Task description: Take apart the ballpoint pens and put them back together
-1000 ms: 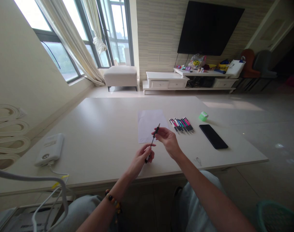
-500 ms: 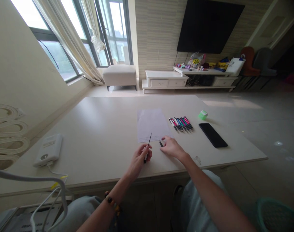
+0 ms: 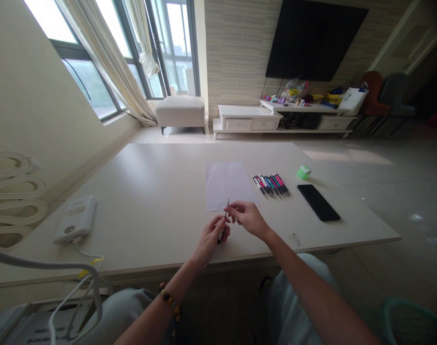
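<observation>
My left hand [image 3: 214, 235] is closed round the lower barrel of a dark pen [image 3: 223, 224], just above the near part of the white table [image 3: 149, 191]. A thin refill sticks up out of the barrel. My right hand [image 3: 247, 218] pinches that refill near its top, fingers pressed together. Both hands hover just in front of the near edge of a sheet of white paper [image 3: 227, 184]. Right of the paper, a row of several coloured pens [image 3: 272, 185] lies side by side.
A black phone [image 3: 318, 202] lies flat to the right of the pens, with a small green box [image 3: 303, 172] behind it. A white power bank [image 3: 75, 219] with cables sits at the table's left edge. A small clear piece [image 3: 294, 237] lies near the front edge.
A second ago both hands held the whole pen. Then my right hand took the pen's front piece down to the table. It has now come back to pinch the refill.
</observation>
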The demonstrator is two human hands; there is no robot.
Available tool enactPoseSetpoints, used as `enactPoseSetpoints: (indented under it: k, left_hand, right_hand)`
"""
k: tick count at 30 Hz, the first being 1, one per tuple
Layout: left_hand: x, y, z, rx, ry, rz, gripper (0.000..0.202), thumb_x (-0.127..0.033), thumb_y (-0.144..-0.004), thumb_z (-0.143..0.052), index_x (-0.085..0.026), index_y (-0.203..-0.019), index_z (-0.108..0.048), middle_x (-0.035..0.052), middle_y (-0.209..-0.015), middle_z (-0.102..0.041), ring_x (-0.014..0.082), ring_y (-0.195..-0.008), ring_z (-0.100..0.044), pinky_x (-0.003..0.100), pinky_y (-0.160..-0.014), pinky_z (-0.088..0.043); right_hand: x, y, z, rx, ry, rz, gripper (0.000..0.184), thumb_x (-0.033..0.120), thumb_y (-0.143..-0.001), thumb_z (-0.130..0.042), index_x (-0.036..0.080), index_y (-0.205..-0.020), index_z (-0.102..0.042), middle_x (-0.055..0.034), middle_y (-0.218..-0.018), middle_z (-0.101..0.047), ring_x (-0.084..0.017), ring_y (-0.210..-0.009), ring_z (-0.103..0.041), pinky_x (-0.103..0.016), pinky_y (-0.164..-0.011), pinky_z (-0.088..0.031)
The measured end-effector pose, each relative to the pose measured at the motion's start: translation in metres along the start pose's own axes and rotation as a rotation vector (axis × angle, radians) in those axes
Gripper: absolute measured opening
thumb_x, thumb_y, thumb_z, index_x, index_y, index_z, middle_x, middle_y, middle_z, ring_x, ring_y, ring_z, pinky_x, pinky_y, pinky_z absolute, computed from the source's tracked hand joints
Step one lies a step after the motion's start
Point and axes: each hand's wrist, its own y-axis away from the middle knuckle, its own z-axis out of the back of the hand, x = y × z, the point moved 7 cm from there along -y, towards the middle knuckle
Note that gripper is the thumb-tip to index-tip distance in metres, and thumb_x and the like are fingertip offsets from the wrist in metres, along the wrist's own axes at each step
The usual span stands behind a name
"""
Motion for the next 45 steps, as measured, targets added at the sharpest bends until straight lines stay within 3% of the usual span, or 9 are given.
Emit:
enactPoseSetpoints:
  k: [7,12,16,21,27,32,36,40,45]
  left_hand:
    - [0.008,-0.001,0.005,-0.021,0.026,0.015,0.036,-0.053,-0.079,-0.051,-0.017,-0.084,-0.052,-0.0036,-0.059,-0.050,0.0066,-0.048,-0.040,0.020,-0.047,-0.028]
    - [0.007,-0.002,0.012,-0.106,0.045,-0.018,0.036,-0.053,-0.080,-0.051,-0.018,-0.088,-0.050,-0.0041,-0.061,-0.048,0.0065,-0.048,-0.040,0.020,-0.047,-0.028]
    - [0.010,-0.002,0.014,-0.121,0.060,-0.006,0.038,-0.055,-0.079,-0.051,-0.018,-0.088,-0.050,-0.0038,-0.061,-0.048,0.0066,-0.049,-0.040,0.020,-0.047,-0.028]
    - [0.008,-0.002,0.013,-0.107,0.054,-0.008,0.038,-0.055,-0.079,-0.051,-0.018,-0.087,-0.050,-0.0041,-0.061,-0.048,0.0061,-0.047,-0.039,0.020,-0.046,-0.027]
    - [0.004,-0.002,0.005,-0.049,-0.015,0.006,0.041,-0.058,-0.077,-0.050,-0.018,-0.084,-0.051,-0.0042,-0.058,-0.048,0.0061,-0.045,-0.038,0.020,-0.046,-0.027]
    - [0.006,-0.003,0.011,-0.116,0.002,0.007,0.043,-0.059,-0.076,-0.051,-0.017,-0.087,-0.053,-0.0040,-0.058,-0.049,0.0057,-0.044,-0.039,0.019,-0.044,-0.027]
    - [0.008,-0.004,0.026,-0.239,0.028,-0.014,0.046,-0.059,-0.074,-0.053,-0.017,-0.093,-0.054,-0.0032,-0.060,-0.051,0.0065,-0.045,-0.042,0.019,-0.044,-0.029]
    - [0.007,-0.005,0.035,-0.307,0.042,-0.029,0.048,-0.059,-0.072,-0.056,-0.016,-0.094,-0.055,-0.0028,-0.059,-0.052,0.0068,-0.046,-0.043,0.019,-0.044,-0.031]
    - [0.005,-0.003,0.033,-0.295,0.025,-0.031,0.048,-0.059,-0.072,-0.056,-0.015,-0.093,-0.056,-0.0028,-0.059,-0.052,0.0069,-0.046,-0.044,0.020,-0.045,-0.032]
  right_hand:
    - [0.003,-0.001,0.039,-0.401,0.144,0.035,0.033,0.045,-0.080,-0.051,0.015,-0.081,-0.064,-0.0035,-0.063,-0.061,-0.013,-0.053,-0.052,-0.024,-0.048,-0.039]
    - [-0.025,0.001,0.027,-0.152,0.783,-0.212,0.017,0.029,-0.074,-0.055,0.016,-0.069,-0.065,-0.0069,-0.070,-0.067,-0.017,-0.067,-0.061,-0.025,-0.062,-0.040]
    - [-0.030,0.004,0.020,-0.109,0.972,-0.260,0.017,0.028,-0.073,-0.055,0.017,-0.075,-0.068,-0.0097,-0.075,-0.069,-0.020,-0.073,-0.063,-0.026,-0.062,-0.040]
    - [-0.013,0.001,0.030,-0.121,0.652,-0.148,0.028,0.040,-0.078,-0.055,0.016,-0.077,-0.069,-0.0073,-0.074,-0.069,-0.016,-0.067,-0.060,-0.025,-0.061,-0.042]
    - [-0.003,-0.001,-0.001,0.016,0.041,-0.025,0.035,0.047,-0.074,-0.059,0.015,-0.081,-0.068,0.0004,-0.057,-0.058,-0.008,-0.046,-0.042,-0.021,-0.042,-0.033]
    - [-0.003,-0.008,0.021,-0.235,-0.090,0.020,0.033,0.046,-0.075,-0.058,0.014,-0.081,-0.064,-0.0042,-0.066,-0.063,-0.011,-0.050,-0.052,-0.021,-0.042,-0.036]
    - [-0.016,-0.006,0.029,-0.196,0.237,-0.094,0.026,0.039,-0.076,-0.058,0.014,-0.077,-0.065,-0.0054,-0.066,-0.066,-0.013,-0.051,-0.055,-0.024,-0.049,-0.041]
    - [-0.022,0.004,0.002,-0.095,0.706,-0.070,0.014,0.029,-0.076,-0.060,0.018,-0.082,-0.066,-0.0049,-0.072,-0.068,-0.017,-0.068,-0.063,-0.026,-0.068,-0.044]
    - [-0.026,0.007,-0.018,-0.072,0.921,-0.093,0.023,0.029,-0.080,-0.058,0.018,-0.100,-0.057,-0.0073,-0.081,-0.068,-0.020,-0.075,-0.065,-0.026,-0.067,-0.043]
